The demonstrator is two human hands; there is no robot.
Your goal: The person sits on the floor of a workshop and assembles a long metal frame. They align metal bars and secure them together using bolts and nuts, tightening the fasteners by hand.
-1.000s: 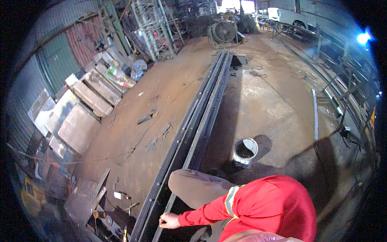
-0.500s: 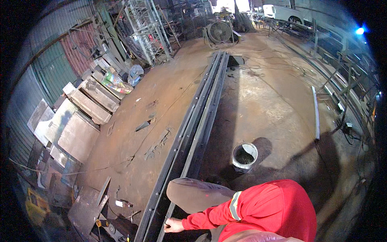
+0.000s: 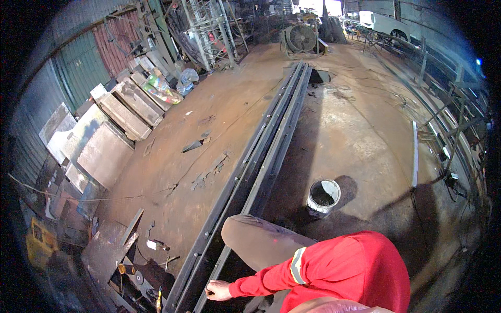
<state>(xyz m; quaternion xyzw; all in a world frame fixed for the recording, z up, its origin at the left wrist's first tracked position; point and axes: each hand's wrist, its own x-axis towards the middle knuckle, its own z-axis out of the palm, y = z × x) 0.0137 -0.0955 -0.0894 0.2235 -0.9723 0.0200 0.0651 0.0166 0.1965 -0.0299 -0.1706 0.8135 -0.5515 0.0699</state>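
Note:
My right hand [image 3: 218, 290], at the end of a red sleeve with a reflective band, is closed at the near end of a long dark steel beam [image 3: 267, 169]. Its fingers curl at the beam's right edge, and whatever they hold is too small to make out. Alongside, on the left, runs a second dark steel beam [image 3: 229, 205] with bolt heads or studs spaced along it. My bent knee [image 3: 255, 237] is close against the beams' right side. My left hand is out of view.
A white bucket [image 3: 324, 196] with dark contents stands right of the beams. Flat panels [image 3: 107, 156] lean along the left wall. Scrap plate [image 3: 107, 258] and a hand tool [image 3: 140, 279] lie at lower left. A large fan [image 3: 301, 39] stands beyond the beams' far end.
The view has turned slightly, so the bucket, fan and far beam ends appear farther right. My right hand stays closed at the beam edge, with little movement along it.

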